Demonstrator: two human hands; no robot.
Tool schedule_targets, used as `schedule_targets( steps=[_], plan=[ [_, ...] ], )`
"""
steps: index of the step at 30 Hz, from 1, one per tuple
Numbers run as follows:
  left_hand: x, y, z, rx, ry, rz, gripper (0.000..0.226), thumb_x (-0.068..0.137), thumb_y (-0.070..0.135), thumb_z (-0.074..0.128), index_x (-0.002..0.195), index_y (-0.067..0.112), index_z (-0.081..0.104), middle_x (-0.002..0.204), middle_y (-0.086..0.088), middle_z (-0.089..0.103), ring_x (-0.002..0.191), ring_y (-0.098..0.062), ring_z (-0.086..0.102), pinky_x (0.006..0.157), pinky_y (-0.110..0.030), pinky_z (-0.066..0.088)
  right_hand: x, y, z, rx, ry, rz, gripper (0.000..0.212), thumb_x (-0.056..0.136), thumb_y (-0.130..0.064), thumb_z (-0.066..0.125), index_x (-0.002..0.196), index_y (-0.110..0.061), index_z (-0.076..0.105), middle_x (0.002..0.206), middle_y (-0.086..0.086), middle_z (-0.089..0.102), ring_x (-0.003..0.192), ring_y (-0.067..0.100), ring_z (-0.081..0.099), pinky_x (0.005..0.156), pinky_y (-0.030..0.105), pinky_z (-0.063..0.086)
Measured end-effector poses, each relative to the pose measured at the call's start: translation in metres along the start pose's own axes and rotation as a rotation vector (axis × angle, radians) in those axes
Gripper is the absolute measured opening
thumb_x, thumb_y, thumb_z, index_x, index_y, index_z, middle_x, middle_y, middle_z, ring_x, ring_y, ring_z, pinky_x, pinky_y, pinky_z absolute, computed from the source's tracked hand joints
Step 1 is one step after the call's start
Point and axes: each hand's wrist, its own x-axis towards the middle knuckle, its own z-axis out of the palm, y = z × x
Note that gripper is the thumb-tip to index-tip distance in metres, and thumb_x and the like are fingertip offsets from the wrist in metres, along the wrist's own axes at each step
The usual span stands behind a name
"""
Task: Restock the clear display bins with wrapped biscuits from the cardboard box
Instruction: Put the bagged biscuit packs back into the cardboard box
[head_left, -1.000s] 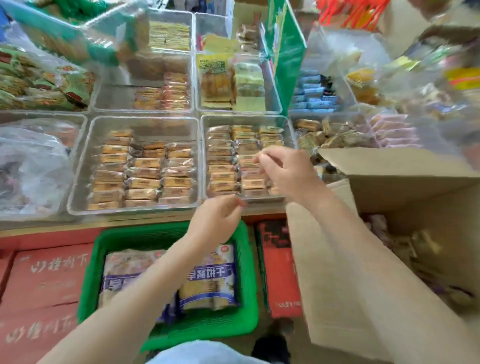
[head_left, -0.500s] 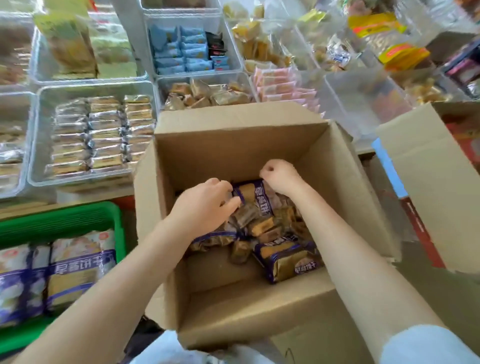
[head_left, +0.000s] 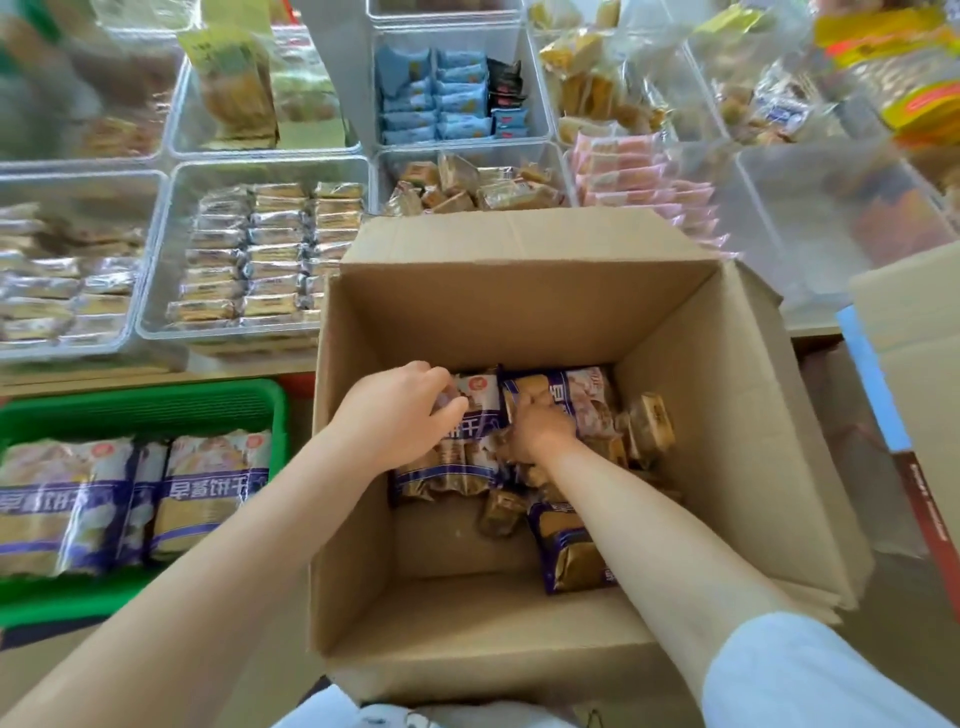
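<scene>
Cardboard box (head_left: 519, 291), brown, flaps open, standing in the near centre against the worktop (head_left: 156, 371) edge; contents lie in its far half and right side, leaving bare cardboard floor at the near left. Contents: purple-and-white biscuit bags (head_left: 587, 395) printed with white characters, lying flat and overlapping, with loose wrapped biscuits (head_left: 652, 423) in clear film among them toward the right wall. Left hand (head_left: 400, 415), reaching into the box from the near left, fingers curled down over the edge of a purple bag at the far left of the pile and gripping it. Right hand (head_left: 540, 428), reaching in from the near right, fingers bent and pushed down among the bags at the pile's centre; what they close on is hidden, so its grip cannot be told. White sleeve (head_left: 810, 675) at the near right on the right arm. Clear display bin (head_left: 161, 260) on the worktop, just left of the box, holding wrapped biscuits in three tidy rows. A second clear bin (head_left: 140, 218) further left, similar stock, blurred. Far bin with blue packets (head_left: 436, 93) directly beyond the box; pink packets (head_left: 639, 176) to its right, tan wrapped pieces (head_left: 467, 182) between them. Green plastic basket (head_left: 145, 402) at the near left below the worktop, holding more purple-and-white bags laid side by side.
</scene>
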Motion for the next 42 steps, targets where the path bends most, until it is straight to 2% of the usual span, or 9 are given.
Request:
schedule_targets(
  steps=[6, 11, 14, 20, 23, 27, 33, 38, 42],
  plan=[
    [-0.003, 0.002, -0.002, -0.065, 0.040, 0.046, 0.033, 0.103, 0.045, 0.045, 0.121, 0.025, 0.063, 0.103, 0.010, 0.059, 0.086, -0.008, 0.058, 0.059, -0.019, 0.041, -0.007, 0.016, -0.023, 0.386, 0.165, -0.015, 0.041, 0.100, -0.016, 0.054, 0.138, -0.005, 0.046, 0.132, 0.015, 0.058, 0.117, 0.032, 0.059, 0.091, 0.037, 0.052],
    [-0.013, 0.001, -0.009, -0.115, 0.095, 0.148, 0.028, 0.104, 0.032, 0.047, 0.119, 0.021, 0.068, 0.106, 0.005, 0.063, 0.088, -0.011, 0.061, 0.067, -0.021, 0.046, -0.017, 0.018, -0.025, 0.391, 0.053, -0.060, 0.073, 0.092, -0.024, 0.069, 0.153, -0.015, 0.031, 0.148, 0.011, 0.048, 0.129, 0.030, 0.051, 0.100, 0.038, 0.047],
    [-0.030, 0.002, -0.021, -0.047, 0.336, 0.350, 0.031, 0.101, 0.025, 0.043, 0.103, 0.016, 0.074, 0.099, 0.000, 0.069, 0.086, -0.019, 0.066, 0.073, -0.033, 0.053, -0.017, 0.008, -0.003, 0.248, -0.024, -0.177, 0.099, 0.083, -0.037, 0.080, 0.159, -0.028, 0.017, 0.164, 0.010, 0.019, 0.145, 0.034, 0.033, 0.112, 0.045, 0.040],
    [-0.043, -0.031, -0.016, -0.116, 0.399, 0.207, 0.022, 0.097, 0.022, 0.056, 0.111, 0.016, 0.072, 0.112, -0.004, 0.070, 0.100, -0.024, 0.066, 0.094, -0.038, 0.047, 0.002, -0.006, 0.020, -0.075, 0.145, -0.334, 0.064, 0.095, -0.022, 0.061, 0.152, -0.032, 0.034, 0.162, 0.013, 0.024, 0.146, 0.038, 0.030, 0.112, 0.045, 0.038],
    [-0.039, -0.029, -0.013, -0.166, 0.400, 0.178, 0.029, 0.096, 0.022, 0.060, 0.123, 0.016, 0.067, 0.121, -0.004, 0.067, 0.106, -0.025, 0.064, 0.097, -0.039, 0.045, -0.009, -0.009, -0.011, 0.480, 0.039, -0.337, 0.047, 0.085, -0.029, 0.075, 0.129, -0.021, 0.060, 0.128, 0.008, 0.063, 0.122, 0.029, 0.060, 0.093, 0.037, 0.055],
    [-0.036, -0.023, -0.017, -0.295, 0.409, 0.104, 0.062, 0.094, 0.037, 0.057, 0.152, 0.027, 0.035, 0.147, 0.000, 0.046, 0.118, -0.018, 0.057, 0.095, -0.027, 0.046, -0.056, -0.007, -0.072, 1.185, -0.426, -0.448, 0.047, 0.094, -0.043, 0.063, 0.119, -0.004, 0.058, 0.102, 0.011, 0.069, 0.089, 0.025, 0.066, 0.085, 0.037, 0.053],
    [-0.039, -0.013, -0.051, -0.654, 0.452, 0.053, 0.083, 0.087, 0.041, 0.074, 0.156, 0.031, 0.029, 0.137, 0.010, 0.046, 0.098, -0.001, 0.058, 0.070, -0.002, 0.045, -0.116, -0.021, -0.121, 1.431, -0.770, -0.849, 0.045, 0.103, -0.043, 0.030, 0.123, -0.006, 0.048, 0.080, 0.008, 0.059, 0.063, 0.020, 0.055, 0.073, 0.038, 0.044],
    [-0.046, -0.045, -0.079, -0.599, 0.574, 0.093, 0.101, 0.069, 0.061, 0.075, 0.153, 0.028, 0.028, 0.144, 0.004, 0.039, 0.125, -0.013, 0.044, 0.099, -0.043, 0.052, -0.144, -0.079, -0.142, 1.522, -0.768, -0.927, 0.054, 0.104, -0.041, 0.031, 0.139, -0.004, 0.050, 0.113, 0.017, 0.058, 0.093, 0.026, 0.057, 0.087, 0.045, 0.048],
    [-0.054, -0.107, -0.098, -0.445, 0.663, 0.014, 0.097, 0.067, 0.055, 0.084, 0.145, 0.017, 0.040, 0.139, -0.003, 0.046, 0.124, -0.017, 0.040, 0.103, -0.040, 0.042, -0.149, -0.149, -0.145, 1.489, -0.685, -0.904, 0.059, 0.105, -0.041, 0.029, 0.146, -0.002, 0.045, 0.128, 0.023, 0.056, 0.113, 0.035, 0.052, 0.098, 0.053, 0.044]
  ],
)
